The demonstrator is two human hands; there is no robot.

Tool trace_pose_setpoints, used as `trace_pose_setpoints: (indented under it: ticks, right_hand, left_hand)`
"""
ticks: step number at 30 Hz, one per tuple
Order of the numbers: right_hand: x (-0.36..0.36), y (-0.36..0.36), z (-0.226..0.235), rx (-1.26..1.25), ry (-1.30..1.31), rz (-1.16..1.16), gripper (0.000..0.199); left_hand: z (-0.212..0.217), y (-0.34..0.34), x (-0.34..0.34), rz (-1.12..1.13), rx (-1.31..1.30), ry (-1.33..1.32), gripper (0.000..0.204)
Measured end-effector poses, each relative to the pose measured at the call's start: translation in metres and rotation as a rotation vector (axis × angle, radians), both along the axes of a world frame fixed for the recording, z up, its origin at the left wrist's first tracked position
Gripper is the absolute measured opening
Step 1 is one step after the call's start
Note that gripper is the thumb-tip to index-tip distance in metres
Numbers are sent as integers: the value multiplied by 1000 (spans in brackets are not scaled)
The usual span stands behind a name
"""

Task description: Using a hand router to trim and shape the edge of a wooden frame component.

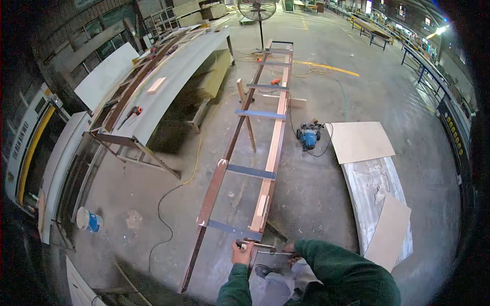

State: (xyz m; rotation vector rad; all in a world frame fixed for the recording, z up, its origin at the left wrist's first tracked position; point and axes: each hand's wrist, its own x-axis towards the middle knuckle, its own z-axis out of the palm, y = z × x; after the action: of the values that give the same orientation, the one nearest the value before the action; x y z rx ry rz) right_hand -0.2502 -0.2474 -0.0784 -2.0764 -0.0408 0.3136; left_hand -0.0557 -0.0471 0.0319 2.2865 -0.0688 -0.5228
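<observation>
A long ladder-like frame (213, 186) of dark brown rails and grey-blue crosspieces (250, 171) stretches away from me. Pale wood strips (270, 175) lie along its right rail. At the frame's near right end, my left hand (242, 253) is closed on one end of what looks like a metal bar clamp (266, 247). My right hand (293, 255), partly hidden by its green sleeve, is closed at the clamp's other end. A short wood block (262, 205) rests on the strip just beyond.
A blue power tool (309, 136) with a cord sits on the floor to the right, near pale boards (360, 140) on a wrapped stack. On the left stands a long white-topped bench (176, 79) with a cordless tool (133, 113). A bucket (89, 220) and loose cables (191, 173) lie on the floor.
</observation>
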Motion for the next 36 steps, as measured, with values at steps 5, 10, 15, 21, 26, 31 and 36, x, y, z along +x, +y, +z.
trace_pose_setpoints:
  ticks: [5,10,15,21,26,31,36]
  right_hand:
    - [-1,-14,-50,202,494,-52,39]
    - [30,-10,-84,411,997,-142,36]
    - [-7,-17,-193,-656,397,503,30]
    - [21,28,81,-35,275,-1125,18]
    - [-38,20,54,-39,-28,-489,16]
    - [-21,-3,54,349,291,-496,23]
    - [67,7,138,-41,49,-306,57]
  left_hand:
    - [-11,7,2,32,-72,-3,83]
    - [10,-4,0,30,-17,67,83]
    - [9,-8,8,25,-26,45,82]
    - [-8,2,-9,102,-73,-53,77]
    - [-1,7,-20,126,-69,-26,70]
    - [-1,-8,1,-19,-355,-46,54]
    - [-30,14,10,-4,-145,-21,66]
